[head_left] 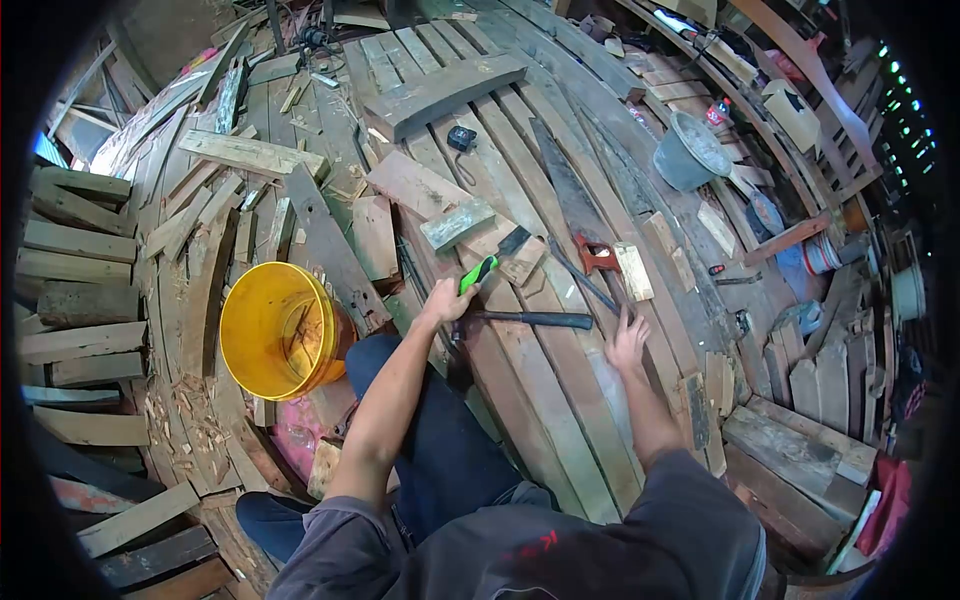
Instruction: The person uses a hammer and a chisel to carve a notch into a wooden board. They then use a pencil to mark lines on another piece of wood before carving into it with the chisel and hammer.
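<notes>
Green-handled tool (478,275): one, with a dark flat blade; clamped in the left hand (447,300). Long axis slants forward and rightward from that fist, blade end away from the body, over or against a pale board (490,247); contact cannot be told. The left hand is the nearer; the right hand (627,340) is well apart, to the tool's right and nearer the body.

Dark bar (585,277): one, slender, near end at the right hand's fingertips; pinched or only touched, cannot tell.

Black-handled tool (535,319): one, lying crosswise between the hands.

Grey block (457,224): one, on the boards ahead of the left hand.

Saw (597,254): one, red-handled, ahead of the right hand; wood block (633,272) just beside its handle.

Yellow bucket (232,330): one, left of the left hand, on the plank floor (570,400).
</notes>
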Demonstrator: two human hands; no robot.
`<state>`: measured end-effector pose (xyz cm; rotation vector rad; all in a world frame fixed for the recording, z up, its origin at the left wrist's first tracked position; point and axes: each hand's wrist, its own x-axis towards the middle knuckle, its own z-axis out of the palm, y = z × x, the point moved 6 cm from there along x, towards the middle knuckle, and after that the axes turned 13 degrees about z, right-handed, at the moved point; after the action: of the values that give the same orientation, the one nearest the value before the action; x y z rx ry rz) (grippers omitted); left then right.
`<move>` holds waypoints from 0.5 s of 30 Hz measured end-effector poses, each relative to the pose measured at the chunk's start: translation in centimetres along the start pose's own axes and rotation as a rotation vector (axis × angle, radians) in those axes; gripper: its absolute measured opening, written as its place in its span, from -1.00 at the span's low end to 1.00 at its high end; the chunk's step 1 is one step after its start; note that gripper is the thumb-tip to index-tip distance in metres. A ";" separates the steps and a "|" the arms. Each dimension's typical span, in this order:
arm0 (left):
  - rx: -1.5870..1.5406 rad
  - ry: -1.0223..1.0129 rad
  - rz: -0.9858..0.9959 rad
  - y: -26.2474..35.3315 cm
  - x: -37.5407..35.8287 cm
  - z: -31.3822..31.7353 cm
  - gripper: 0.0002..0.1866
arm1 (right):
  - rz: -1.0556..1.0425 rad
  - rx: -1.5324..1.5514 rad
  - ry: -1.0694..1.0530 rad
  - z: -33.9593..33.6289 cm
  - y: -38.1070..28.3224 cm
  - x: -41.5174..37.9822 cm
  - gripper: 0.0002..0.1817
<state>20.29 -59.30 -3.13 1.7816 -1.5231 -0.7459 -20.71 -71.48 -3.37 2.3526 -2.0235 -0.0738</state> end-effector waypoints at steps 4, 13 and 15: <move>-0.029 0.228 0.078 2.2 -1.0 -3.4 -0.51 | 0.011 0.299 0.126 -1.4 -6.6 -3.1 -0.24; -0.185 0.744 0.317 6.2 -3.0 -8.2 -0.74 | -0.215 0.171 -0.018 -0.5 -16.5 -5.7 -0.52; -0.211 0.741 0.269 6.0 -3.4 -9.2 -0.77 | -0.287 0.099 0.038 -1.4 -16.0 -6.2 -0.64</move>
<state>23.29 -55.38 7.21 1.4204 -1.0907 -0.0744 -5.76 -62.98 -2.84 2.6664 -1.6965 0.0645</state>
